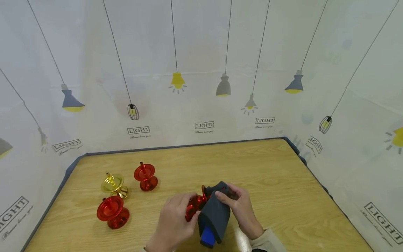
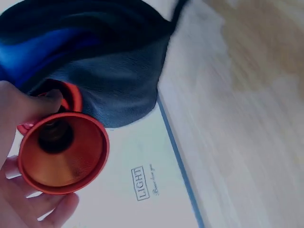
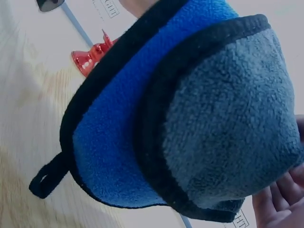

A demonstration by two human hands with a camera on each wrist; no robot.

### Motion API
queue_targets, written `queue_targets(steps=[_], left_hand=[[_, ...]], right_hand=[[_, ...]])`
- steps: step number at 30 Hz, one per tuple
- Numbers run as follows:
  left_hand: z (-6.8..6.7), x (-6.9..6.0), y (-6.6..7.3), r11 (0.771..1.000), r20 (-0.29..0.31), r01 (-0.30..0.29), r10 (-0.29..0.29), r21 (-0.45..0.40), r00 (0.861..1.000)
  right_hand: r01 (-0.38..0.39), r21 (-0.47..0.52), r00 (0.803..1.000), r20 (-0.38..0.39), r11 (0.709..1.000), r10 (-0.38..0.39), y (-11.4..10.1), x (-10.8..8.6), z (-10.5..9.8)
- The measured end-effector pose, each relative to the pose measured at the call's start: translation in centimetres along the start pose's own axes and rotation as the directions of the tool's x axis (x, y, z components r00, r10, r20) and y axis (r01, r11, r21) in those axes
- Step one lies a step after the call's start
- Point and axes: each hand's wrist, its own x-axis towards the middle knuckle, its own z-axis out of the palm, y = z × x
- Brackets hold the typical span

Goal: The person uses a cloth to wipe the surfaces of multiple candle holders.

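Tilted on its side, a shiny red candle holder [image 1: 199, 202] is gripped by the left hand [image 1: 175, 221]; in the left wrist view its hollow round base [image 2: 64, 154] faces the camera, the fingers [image 2: 45, 202] around it. The right hand [image 1: 241, 209] pinches a folded cloth [image 1: 216, 211], dark grey outside with blue [image 3: 118, 142] showing inside and black edging, against the holder's upper end. The cloth hides part of the holder's dish and stem. In the right wrist view the cloth covers most of the right hand [image 3: 280, 202].
To the left on the wooden table [image 1: 245, 164] stand a gold candle holder [image 1: 114, 184], a red one [image 1: 147, 176] behind it and another red one [image 1: 112, 212] in front. White sheeting [image 1: 201, 105] printed with lamps surrounds the table's back and sides.
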Motion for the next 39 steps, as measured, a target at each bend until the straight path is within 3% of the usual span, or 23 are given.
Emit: queue_targets(steps=[3,8,12,14,16,17,19,21,22,24,26,27,29,31,33,34,36,39], left_hand=[[0.3,0.1,0.0,0.997,-0.059,-0.043,0.046,0.061,0.997],[0.2,0.3,0.0,1.0,-0.04,-0.014,0.014,0.0,0.999],[-0.2,0.3,-0.1,0.99,0.067,0.066,-0.058,-0.125,0.996],[-0.6,0.4,-0.3,0.962,0.175,0.139,-0.099,-0.235,0.98],[-0.9,0.5,-0.6,0.894,0.316,0.253,-0.135,-0.369,0.939],[-1.0,0.6,-0.9,0.845,0.383,0.311,-0.139,-0.435,0.913],[-1.2,0.8,-1.4,0.724,0.51,0.432,-0.129,-0.538,0.85],[-1.3,1.1,-1.8,0.614,0.594,0.519,-0.099,-0.595,0.798],[-1.3,1.1,-2.0,0.578,0.619,0.544,-0.084,-0.608,0.781],[-1.2,1.1,-2.2,0.556,0.632,0.558,-0.072,-0.617,0.771],[-1.0,0.8,-2.1,0.575,0.603,0.538,-0.094,-0.616,0.792],[-0.9,0.7,-1.9,0.602,0.572,0.515,-0.114,-0.611,0.812],[-0.6,0.3,-1.5,0.692,0.462,0.422,-0.142,-0.586,0.875],[-0.2,0.1,-1.0,0.798,0.314,0.29,-0.134,-0.528,0.94],[0.3,0.0,-0.7,0.89,0.154,0.154,-0.096,-0.429,0.983],[0.5,-0.1,-0.6,0.923,0.082,0.097,-0.071,-0.372,0.994],[0.8,-0.1,-0.4,0.96,-0.022,0.026,-0.033,-0.28,0.999],[0.9,-0.2,-0.3,0.978,-0.079,0.002,-0.019,-0.21,0.997]], right_hand=[[-0.002,0.019,1.0,-0.018,1.0,0.003,0.0,0.0,0.0],[0.0,0.022,1.0,0.021,1.0,-0.001,0.0,0.0,-0.3],[0.02,0.01,0.996,0.085,1.0,-0.021,0.0,-0.1,-0.6],[0.035,0.01,0.992,0.123,0.999,-0.036,0.1,0.0,-0.8],[0.056,0.01,0.984,0.169,0.998,-0.057,0.3,0.0,-1.0],[0.069,0.012,0.98,0.189,0.998,-0.069,0.3,0.1,-1.0],[0.096,0.018,0.97,0.223,0.995,-0.097,0.4,0.1,-1.2],[0.124,0.019,0.96,0.251,0.992,-0.125,0.5,0.2,-1.2],[0.132,0.019,0.958,0.256,0.991,-0.132,0.5,0.2,-1.2],[0.131,0.016,0.958,0.255,0.991,-0.131,0.5,0.2,-1.2],[0.111,0.003,0.969,0.222,0.994,-0.109,0.5,0.1,-1.1],[0.099,-0.004,0.976,0.197,0.995,-0.096,0.4,0.1,-1.0],[0.073,-0.012,0.988,0.135,0.997,-0.071,0.3,0.0,-0.8],[0.049,-0.006,0.997,0.068,0.999,-0.049,0.2,0.0,-0.6],[0.032,0.012,0.999,0.018,0.999,-0.032,0.1,0.0,-0.4],[0.028,0.022,1.0,0.002,0.999,-0.028,0.0,0.0,-0.3],[0.023,0.037,1.0,-0.009,0.999,-0.023,0.0,-0.1,-0.1],[0.035,0.032,0.999,0.002,0.999,-0.035,-0.1,-0.2,0.1]])
